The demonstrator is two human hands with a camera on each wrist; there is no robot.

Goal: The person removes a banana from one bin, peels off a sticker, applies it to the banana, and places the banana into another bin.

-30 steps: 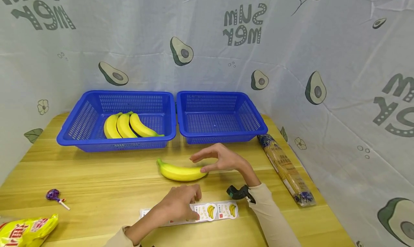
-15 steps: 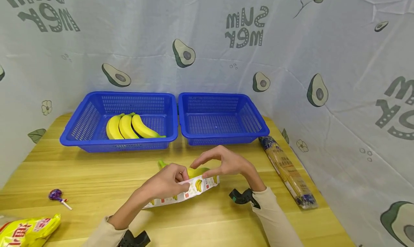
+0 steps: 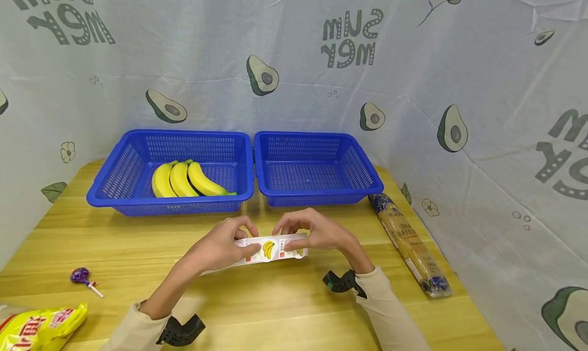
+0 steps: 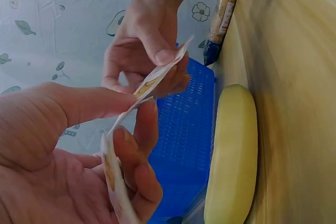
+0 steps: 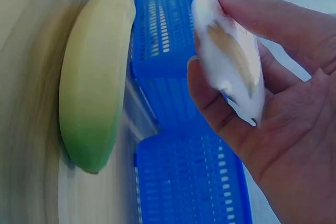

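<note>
A strip of banana stickers (image 3: 268,249) is stretched between my two hands above the table. My left hand (image 3: 224,245) pinches it near its middle, thumb in front and fingers behind. Close to the strip's right end, my right hand (image 3: 317,230) pinches it the same way. In the left wrist view the strip (image 4: 149,83) bends where the left thumb presses it. A loose yellow banana (image 4: 232,156) lies on the table beyond the strip, hidden behind strip and hands in the head view. The right wrist view shows that banana's (image 5: 97,82) green tip.
Two blue baskets stand at the back; the left basket (image 3: 174,205) holds three bananas (image 3: 185,180), beside the right basket (image 3: 317,193). A long noodle packet (image 3: 409,244) lies along the right edge. At left are a lollipop (image 3: 80,276) and a yellow snack bag (image 3: 43,325).
The sticker strip has been lifted from the table and raised in front of the banana. My left hand has moved up with it; my right hand has come off the banana onto the strip's end.
</note>
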